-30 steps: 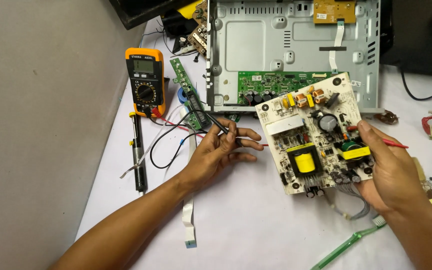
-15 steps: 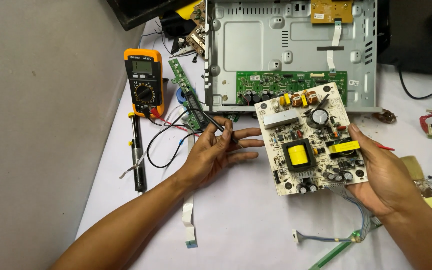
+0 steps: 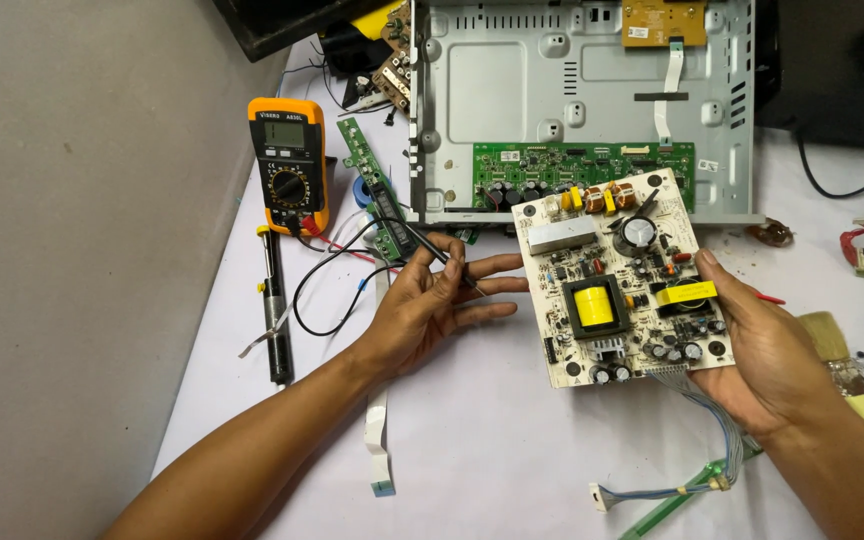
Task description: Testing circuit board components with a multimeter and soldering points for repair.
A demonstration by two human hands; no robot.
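Observation:
My right hand (image 3: 767, 350) holds a cream power supply circuit board (image 3: 620, 275) by its right edge, lifted off the white table and tilted towards me. The board carries a yellow transformer, a black capacitor and copper coils. A bundle of thin wires (image 3: 712, 430) hangs from its lower edge. My left hand (image 3: 432, 305) rests on the table just left of the board, fingers pinching a black multimeter probe (image 3: 449, 262). Its black lead (image 3: 327, 285) loops back to an orange multimeter (image 3: 289, 165) at the upper left.
A grey metal chassis (image 3: 512, 90) with a green circuit board (image 3: 582, 165) lies at the back. A narrow green board (image 3: 370, 195), a black desoldering pump (image 3: 276, 310), a white ribbon cable (image 3: 379, 440) and a brush (image 3: 827, 335) lie on the white table (image 3: 492, 450).
My right hand has lifted the power supply board off the table and tilted it up towards me, drawing its wires along. My left hand has kept hold of the probe.

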